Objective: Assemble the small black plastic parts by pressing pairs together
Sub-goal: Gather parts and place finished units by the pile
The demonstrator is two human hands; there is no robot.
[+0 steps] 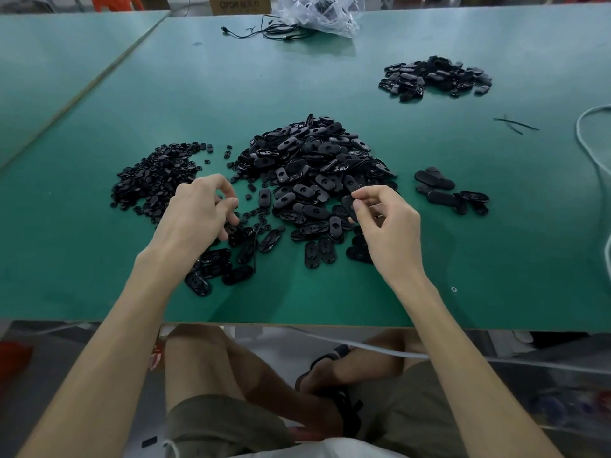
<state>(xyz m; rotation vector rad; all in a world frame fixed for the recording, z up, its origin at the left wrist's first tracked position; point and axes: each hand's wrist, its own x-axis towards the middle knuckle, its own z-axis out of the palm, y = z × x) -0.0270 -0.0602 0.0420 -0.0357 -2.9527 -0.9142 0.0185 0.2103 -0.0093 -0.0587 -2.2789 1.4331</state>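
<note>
1. The right hand [386, 223] pinched one oval part [348, 206] between thumb and forefinger, holding it on edge just above the near side of the big heap, with the other fingers loosely curled.
2. The left hand [198, 209] hovered over scattered pieces between the two near heaps, with its fingers curled and its thumb close to the forefinger. Whether it held a small piece could not be told.
3. The hands were apart, so this pair looked not yet pressed together.
4. The central heap of oval parts [314, 166] was large, and the heap of small round parts [155, 173] to its left was also plentiful. Most of the work seemed to lie ahead.
5. A small cluster [443, 191] lay just right of the big heap, and a bigger pile [436, 76] lay well apart at the far right. These were probably finished pairs, though the pieces were too small to confirm it.
6. Everything sat on the green table [330, 292], with a crumpled plastic bag [317, 14] at its far edge.
</note>
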